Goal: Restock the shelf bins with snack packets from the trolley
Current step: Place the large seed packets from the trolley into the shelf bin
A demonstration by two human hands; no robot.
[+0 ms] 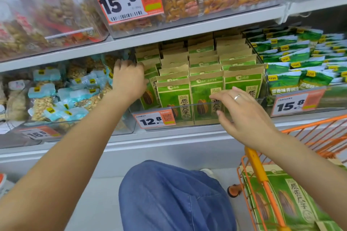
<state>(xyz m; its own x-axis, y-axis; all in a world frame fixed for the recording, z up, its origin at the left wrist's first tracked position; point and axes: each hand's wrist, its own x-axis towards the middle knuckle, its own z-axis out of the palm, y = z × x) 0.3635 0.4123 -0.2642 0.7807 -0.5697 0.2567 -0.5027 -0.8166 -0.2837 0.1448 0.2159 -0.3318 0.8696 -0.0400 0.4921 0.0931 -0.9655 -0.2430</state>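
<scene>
The left hand (129, 78) reaches into the clear bin (189, 106) and presses against the leftmost row of green seed packets (205, 97); its fingers are hidden behind the packets, so whether they grip one I cannot tell. The right hand (242, 112) hovers at the bin's front wall with fingers spread, holding nothing. More packets (277, 199) of the same kind lie in the orange trolley (257, 167) at lower right. The rows stand packed tight. Squeezing another packet in could buckle the front ones or tip them over the low front wall onto the floor.
</scene>
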